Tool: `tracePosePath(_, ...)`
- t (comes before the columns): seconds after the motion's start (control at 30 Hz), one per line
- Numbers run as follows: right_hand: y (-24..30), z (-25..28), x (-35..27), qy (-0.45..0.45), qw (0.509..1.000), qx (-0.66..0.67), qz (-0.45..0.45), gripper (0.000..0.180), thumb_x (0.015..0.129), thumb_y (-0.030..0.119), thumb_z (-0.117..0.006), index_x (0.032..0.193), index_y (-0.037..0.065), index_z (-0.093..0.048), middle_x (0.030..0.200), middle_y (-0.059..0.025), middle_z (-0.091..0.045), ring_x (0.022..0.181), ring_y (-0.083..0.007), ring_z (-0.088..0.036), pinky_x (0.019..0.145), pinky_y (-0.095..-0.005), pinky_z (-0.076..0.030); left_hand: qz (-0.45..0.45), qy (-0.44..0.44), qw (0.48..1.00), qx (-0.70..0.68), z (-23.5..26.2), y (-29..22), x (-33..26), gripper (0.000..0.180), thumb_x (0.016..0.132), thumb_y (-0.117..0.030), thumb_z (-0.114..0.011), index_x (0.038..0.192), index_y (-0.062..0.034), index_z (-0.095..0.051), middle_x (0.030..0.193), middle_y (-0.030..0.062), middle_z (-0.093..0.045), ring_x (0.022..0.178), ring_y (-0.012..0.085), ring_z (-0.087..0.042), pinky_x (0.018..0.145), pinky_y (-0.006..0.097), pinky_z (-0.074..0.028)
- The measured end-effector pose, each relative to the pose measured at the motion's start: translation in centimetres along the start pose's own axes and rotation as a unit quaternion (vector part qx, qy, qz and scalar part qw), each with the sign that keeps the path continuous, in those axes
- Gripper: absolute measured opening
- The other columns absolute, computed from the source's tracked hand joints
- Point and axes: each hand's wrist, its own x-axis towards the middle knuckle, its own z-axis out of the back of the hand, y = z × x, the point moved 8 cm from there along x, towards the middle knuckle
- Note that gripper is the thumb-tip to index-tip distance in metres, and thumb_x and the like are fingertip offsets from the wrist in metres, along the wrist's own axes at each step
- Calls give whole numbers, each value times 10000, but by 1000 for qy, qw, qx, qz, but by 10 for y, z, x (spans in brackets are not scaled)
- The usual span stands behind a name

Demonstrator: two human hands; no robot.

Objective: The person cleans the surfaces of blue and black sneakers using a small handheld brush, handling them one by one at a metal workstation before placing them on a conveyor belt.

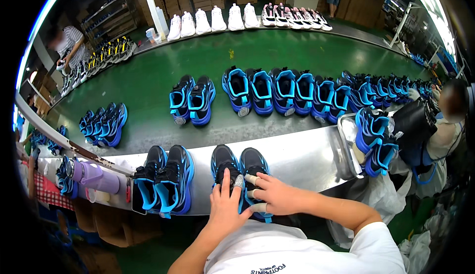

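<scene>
Two black and blue sneakers stand side by side on the metal ledge in front of me, toes pointing away. Over the left sneaker [223,156] lies my left hand [225,205], fingers stretched out on its tongue and lacing; one fingertip has a pale wrap. My right hand [272,195] reaches across the right sneaker [253,159] from its right side. Its fingers are spread and touch the shoe's upper; several carry beige finger covers. Both hands hide the shoes' collars and part of the laces.
A matching pair [170,180] stands left on the ledge, beside a lilac flask [96,177]. More blue sneakers [237,93] line the green conveyor belt [163,59]. White sneakers [217,19] stand beyond. A metal tray [349,145] with shoes is at right, near a co-worker [448,130].
</scene>
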Motion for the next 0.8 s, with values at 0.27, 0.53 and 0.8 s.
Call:
tracePosePath(0.27,-54,12,-5,40,983,90,-158,304,854,207,-666,1153,157,-646,882,-135,-545,871,-327,-576,738,-434,-467,1,100,969,-224,-3,43,49,114,852,-144,-642,927,-66,-678,991,71,-619,963,294,-526,857,378,-423)
tracePosePath(0.53,-47,21,5,140,979,46,-138,198,851,214,-653,1005,91,-630,867,-137,-555,761,-341,-603,675,-429,-502,23,-92,983,-156,-1,19,41,144,783,-31,-709,914,-7,-656,998,106,-582,829,263,-596,709,325,-486)
tracePosePath(0.8,-59,27,-10,75,981,22,-176,266,855,281,-667,987,55,-620,859,-138,-560,747,-353,-611,662,-429,-510,-13,-73,985,-154,10,5,47,154,767,-16,-709,914,-7,-663,915,93,-587,754,228,-589,649,319,-466)
